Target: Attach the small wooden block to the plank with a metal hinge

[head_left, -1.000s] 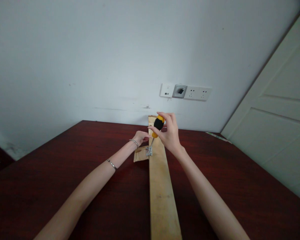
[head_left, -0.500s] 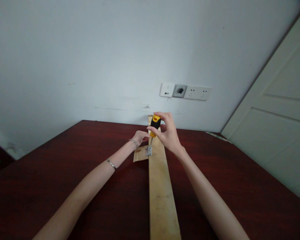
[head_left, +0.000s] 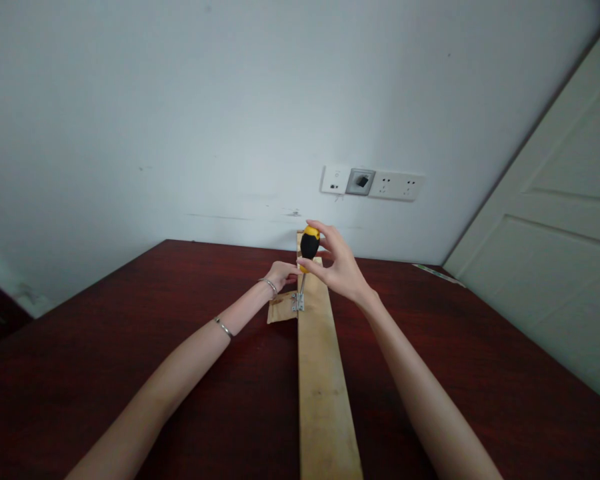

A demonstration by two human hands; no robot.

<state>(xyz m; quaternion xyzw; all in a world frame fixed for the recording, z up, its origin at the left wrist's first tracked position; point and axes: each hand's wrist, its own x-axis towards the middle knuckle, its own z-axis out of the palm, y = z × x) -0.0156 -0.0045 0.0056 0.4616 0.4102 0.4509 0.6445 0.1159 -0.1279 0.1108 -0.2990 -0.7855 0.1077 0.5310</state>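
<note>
A screwdriver (head_left: pixel 310 245) with a black and yellow handle is gripped between the thumb and fingers of my right hand (head_left: pixel 343 267). Its shaft slants down to a small metal hinge (head_left: pixel 299 302), and the tip meets the plate there. The hinge lies across the edge of a long wooden plank (head_left: pixel 325 387) and a short piece of wood (head_left: pixel 282 308) on its left. My left hand (head_left: pixel 282 274) is closed at the plank's left edge, just above the short piece, close to the screwdriver shaft. Its fingertips are partly hidden.
The plank rests lengthwise on a dark red wooden table (head_left: pixel 220 413). Behind the table rises a white wall (head_left: pixel 205 120) with a row of sockets and a switch panel (head_left: pixel 393 185). A pale panelled door (head_left: pixel 555 267) stands at the right, near a thin strip (head_left: pixel 437 274) on the table's far edge.
My right hand has turned the screwdriver handle; its black side now shows more, and the fingers have shifted slightly around it. My left hand, plank and hinge stay in place.
</note>
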